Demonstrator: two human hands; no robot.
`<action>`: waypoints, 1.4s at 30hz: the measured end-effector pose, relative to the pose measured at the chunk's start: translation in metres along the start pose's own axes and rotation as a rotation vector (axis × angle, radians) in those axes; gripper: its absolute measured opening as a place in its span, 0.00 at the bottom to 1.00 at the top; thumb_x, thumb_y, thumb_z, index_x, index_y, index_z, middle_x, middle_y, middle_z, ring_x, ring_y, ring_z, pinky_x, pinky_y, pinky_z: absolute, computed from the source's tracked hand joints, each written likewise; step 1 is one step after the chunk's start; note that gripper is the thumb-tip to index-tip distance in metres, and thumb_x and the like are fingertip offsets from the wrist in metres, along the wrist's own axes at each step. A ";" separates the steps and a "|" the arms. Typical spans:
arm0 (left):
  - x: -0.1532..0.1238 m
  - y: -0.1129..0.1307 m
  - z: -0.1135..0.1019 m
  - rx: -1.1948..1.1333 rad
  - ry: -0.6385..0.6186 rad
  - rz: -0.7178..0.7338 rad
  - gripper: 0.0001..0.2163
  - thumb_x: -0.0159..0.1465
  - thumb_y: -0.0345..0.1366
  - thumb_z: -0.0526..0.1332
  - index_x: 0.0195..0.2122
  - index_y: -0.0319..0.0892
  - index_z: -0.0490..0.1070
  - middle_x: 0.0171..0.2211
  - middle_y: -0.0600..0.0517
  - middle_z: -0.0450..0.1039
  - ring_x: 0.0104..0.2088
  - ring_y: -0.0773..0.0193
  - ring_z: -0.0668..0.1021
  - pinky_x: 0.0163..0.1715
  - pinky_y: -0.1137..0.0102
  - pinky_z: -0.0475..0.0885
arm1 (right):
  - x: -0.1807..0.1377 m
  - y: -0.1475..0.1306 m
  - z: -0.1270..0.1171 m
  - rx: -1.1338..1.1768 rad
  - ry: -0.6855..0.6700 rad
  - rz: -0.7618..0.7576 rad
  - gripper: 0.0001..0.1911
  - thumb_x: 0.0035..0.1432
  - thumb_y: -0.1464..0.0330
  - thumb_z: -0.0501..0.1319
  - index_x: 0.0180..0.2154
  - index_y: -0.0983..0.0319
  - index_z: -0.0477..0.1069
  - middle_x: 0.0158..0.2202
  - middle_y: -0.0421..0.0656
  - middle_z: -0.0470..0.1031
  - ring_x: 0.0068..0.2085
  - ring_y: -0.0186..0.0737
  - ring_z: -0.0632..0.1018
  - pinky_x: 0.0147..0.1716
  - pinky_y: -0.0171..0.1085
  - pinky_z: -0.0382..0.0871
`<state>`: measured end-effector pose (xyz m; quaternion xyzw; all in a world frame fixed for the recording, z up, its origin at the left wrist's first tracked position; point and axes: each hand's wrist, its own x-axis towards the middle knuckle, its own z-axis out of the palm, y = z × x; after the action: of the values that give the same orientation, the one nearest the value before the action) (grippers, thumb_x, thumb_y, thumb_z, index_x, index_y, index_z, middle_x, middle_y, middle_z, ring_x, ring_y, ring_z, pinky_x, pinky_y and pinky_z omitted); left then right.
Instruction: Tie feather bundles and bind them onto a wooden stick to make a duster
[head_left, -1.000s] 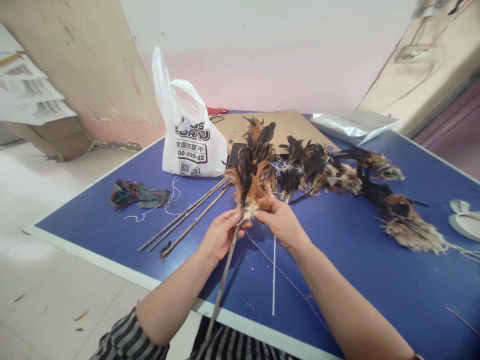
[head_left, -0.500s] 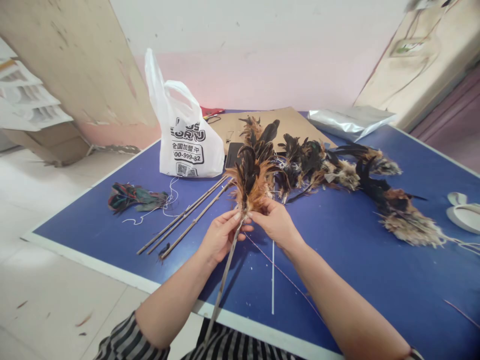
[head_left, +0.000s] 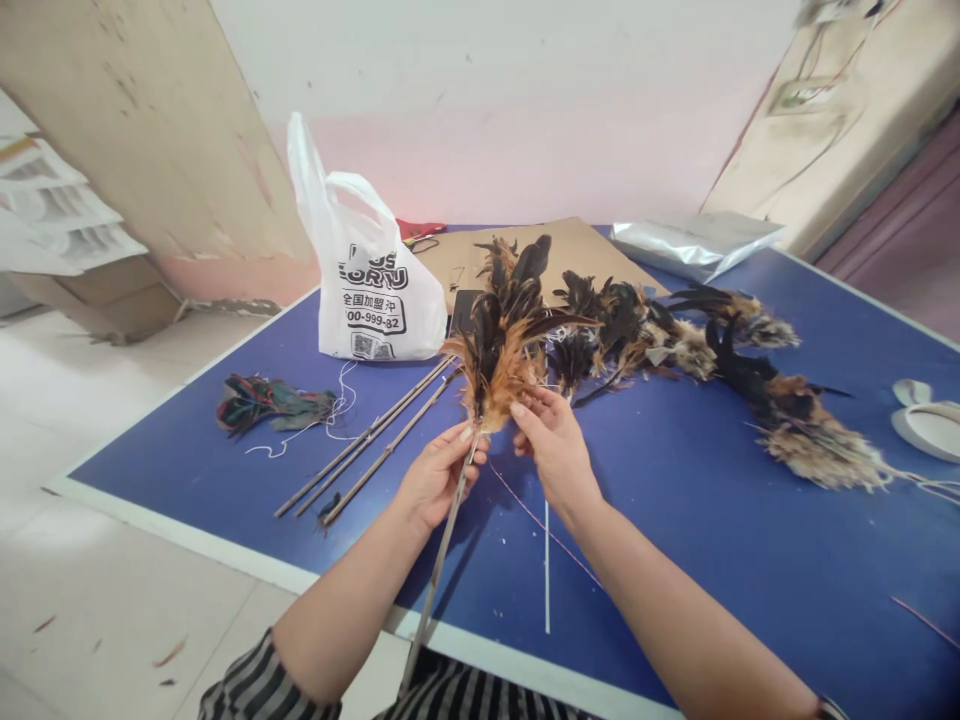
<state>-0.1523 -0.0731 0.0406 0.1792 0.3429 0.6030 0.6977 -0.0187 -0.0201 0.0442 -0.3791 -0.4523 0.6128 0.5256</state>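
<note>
My left hand (head_left: 439, 475) is closed around a feather duster (head_left: 491, 365), just where its black and orange-brown feathers meet a thin stick handle (head_left: 442, 570). The duster is tilted, feathers up and away from me, the stick's lower end near my striped clothing. At the right side of the feathers is my right hand (head_left: 551, 440), its thumb and fingers drawn together; whatever lies between them is too small to make out. A thin reddish string (head_left: 536, 515) runs from below the feathers across the table towards my right forearm.
On the blue table (head_left: 712, 580) lie several bare sticks (head_left: 375, 435), a dark feather bundle (head_left: 262, 405) with white string, and more feather bunches (head_left: 802, 430) on the right. A white plastic bag (head_left: 382, 300), cardboard (head_left: 450, 262), a silver packet (head_left: 697, 245) and a white tape roll (head_left: 930, 430) are also there.
My right hand has moved from the base of the feathers slightly right and up. A long dark feather now sticks out to the right. The left hand keeps its grip.
</note>
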 end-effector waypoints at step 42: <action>-0.056 0.000 0.026 1.686 0.007 1.220 0.17 0.62 0.28 0.50 0.52 0.40 0.66 0.37 0.44 0.71 0.38 0.61 0.71 0.38 0.67 0.68 | -0.070 -0.058 0.004 -0.609 -0.364 -0.368 0.11 0.56 0.68 0.53 0.26 0.64 0.68 0.21 0.37 0.65 0.24 0.31 0.64 0.26 0.31 0.59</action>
<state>-0.1369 -0.1224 0.0734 0.7499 0.5064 0.4184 -0.0783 0.0057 -0.0873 0.0999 -0.3155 -0.7593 0.4035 0.4013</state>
